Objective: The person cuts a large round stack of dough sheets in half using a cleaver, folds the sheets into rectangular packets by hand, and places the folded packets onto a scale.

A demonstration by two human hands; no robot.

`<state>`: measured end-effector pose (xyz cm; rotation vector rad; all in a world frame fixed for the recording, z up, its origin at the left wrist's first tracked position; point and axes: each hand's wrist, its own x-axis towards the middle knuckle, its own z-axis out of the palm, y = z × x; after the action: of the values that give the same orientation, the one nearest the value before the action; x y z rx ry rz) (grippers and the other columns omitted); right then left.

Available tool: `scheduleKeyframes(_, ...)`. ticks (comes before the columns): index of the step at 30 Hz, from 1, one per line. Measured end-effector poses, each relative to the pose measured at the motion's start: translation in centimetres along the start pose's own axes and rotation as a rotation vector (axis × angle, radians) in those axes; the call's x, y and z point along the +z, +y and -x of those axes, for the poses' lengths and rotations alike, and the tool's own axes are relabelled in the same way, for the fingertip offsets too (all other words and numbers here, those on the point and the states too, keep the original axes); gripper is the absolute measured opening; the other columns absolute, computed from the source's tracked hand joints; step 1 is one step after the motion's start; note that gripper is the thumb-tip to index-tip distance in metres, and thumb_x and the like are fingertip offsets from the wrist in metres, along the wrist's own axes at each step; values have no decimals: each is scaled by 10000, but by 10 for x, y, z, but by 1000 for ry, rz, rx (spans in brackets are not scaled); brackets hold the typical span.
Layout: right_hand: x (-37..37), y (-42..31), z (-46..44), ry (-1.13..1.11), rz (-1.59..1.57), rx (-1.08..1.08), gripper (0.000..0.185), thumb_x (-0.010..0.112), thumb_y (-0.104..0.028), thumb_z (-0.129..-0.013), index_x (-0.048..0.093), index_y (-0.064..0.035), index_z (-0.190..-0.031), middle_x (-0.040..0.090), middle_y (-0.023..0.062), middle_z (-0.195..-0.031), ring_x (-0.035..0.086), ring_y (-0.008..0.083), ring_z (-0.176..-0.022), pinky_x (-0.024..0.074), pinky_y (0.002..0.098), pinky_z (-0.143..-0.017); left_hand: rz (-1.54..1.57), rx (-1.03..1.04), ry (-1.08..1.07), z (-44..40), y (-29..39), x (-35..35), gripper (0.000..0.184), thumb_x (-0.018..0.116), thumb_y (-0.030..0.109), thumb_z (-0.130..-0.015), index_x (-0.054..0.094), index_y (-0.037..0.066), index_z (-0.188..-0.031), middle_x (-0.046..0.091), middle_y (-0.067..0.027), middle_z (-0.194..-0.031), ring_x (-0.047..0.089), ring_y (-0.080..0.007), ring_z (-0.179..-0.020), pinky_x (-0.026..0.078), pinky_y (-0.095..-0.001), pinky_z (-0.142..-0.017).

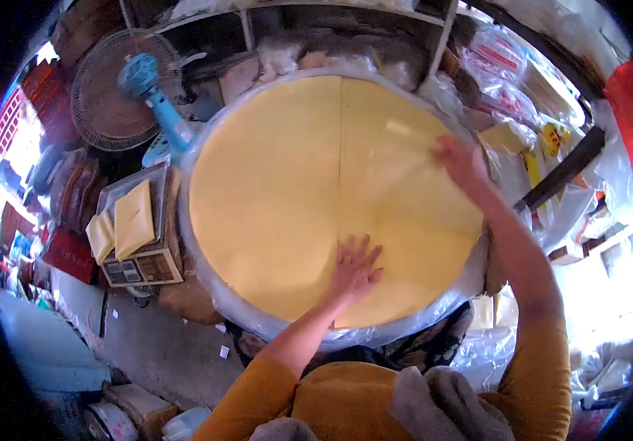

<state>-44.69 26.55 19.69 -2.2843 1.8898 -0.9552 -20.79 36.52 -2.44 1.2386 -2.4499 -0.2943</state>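
Note:
A wide round yellow sheet covers most of a round surface wrapped in clear plastic. A straight seam or edge runs down the sheet's middle. My left hand lies flat on the lower middle of the sheet, over the seam line, with its fingers spread and nothing in it. Over the sheet's right edge is my right hand. Its fingers are smeared by motion, so I cannot make out their pose or whether they hold anything. The yellow surface near that hand looks blurred too.
A blue fan with a round grille stands at the back left. Folded yellow pieces lie on a scale-like box at the left. Plastic-wrapped bundles crowd the back right, near a dark bar.

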Motion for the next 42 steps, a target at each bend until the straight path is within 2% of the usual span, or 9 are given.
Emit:
scheduleKeyframes(5,-52,-20,-41,89,64,56,181,603,-226,-809,614,-51,-856,605,160,-726,595,306,-675,458,382,-618,-35,-21,8,-6,5,-4,514,460,362,-859,413,154,-1327,288,-144,-1424,203,-373,-1327,94,-556,-1071)
scheduleKeyframes(8,-47,-23,-41,39,51,-19,182,602,-220,-816,610,-44,-863,602,159,-723,581,300,-645,451,379,-605,-93,-106,-618,-69,10,-49,514,462,346,-862,424,103,-1313,299,-133,-1420,211,-349,-1331,109,-544,-1073)
scheduleKeyframes(14,-28,-19,-60,-18,35,-201,191,601,-228,-816,600,-39,-839,604,158,-729,584,296,-657,445,380,-601,-31,45,155,-123,-48,7,561,442,366,-888,330,99,-1368,231,-97,-1458,160,-333,-1350,126,-549,-1067)
scheduleKeyframes(20,-74,19,-162,156,357,-111,210,599,-268,-790,655,-107,-913,628,53,-727,585,140,-663,477,286,-645,-38,31,172,-118,-56,14,564,531,360,-842,399,92,-1320,272,-106,-1430,168,-359,-1335,130,-537,-1065)
scheduleKeyframes(23,-116,7,-186,189,447,-41,287,552,-317,-827,647,-77,-950,629,71,-730,588,165,-659,467,303,-647,-71,-18,47,-121,-55,15,552,402,415,-898,349,106,-1354,271,-111,-1437,185,-373,-1332,124,-570,-1059)
scheduleKeyframes(26,-115,2,-176,202,488,-104,329,544,-346,-840,637,-52,-955,615,70,-707,573,146,-650,449,298,-653,-107,-96,-68,-137,-51,10,540,553,337,-819,436,83,-1281,296,-137,-1410,210,-352,-1320,165,-552,-1048)
scheduleKeyframes(37,-137,48,-191,168,463,-78,241,605,-285,-822,640,-49,-863,602,24,-711,547,107,-640,444,275,-608,-47,-60,119,-213,-99,12,645,494,463,-852,310,142,-1380,165,-134,-1473,97,-417,-1342,99,-588,-1055)
scheduleKeyframes(40,-197,97,-214,178,-46,125,286,573,-322,-834,622,-40,-844,619,55,-691,570,163,-600,467,345,-575,-2,-44,148,-215,-105,21,660,477,508,-847,318,153,-1380,164,-149,-1471,86,-423,-1342,71,-603,-1050)
scheduleKeyframes(42,-212,99,-211,318,314,156,304,585,-330,-833,617,-30,-870,610,42,-684,572,141,-595,466,310,-572,-10,-28,205,-215,-103,21,606,492,471,-843,385,136,-1336,230,-164,-1441,140,-434,-1324,78,-604,-1048)
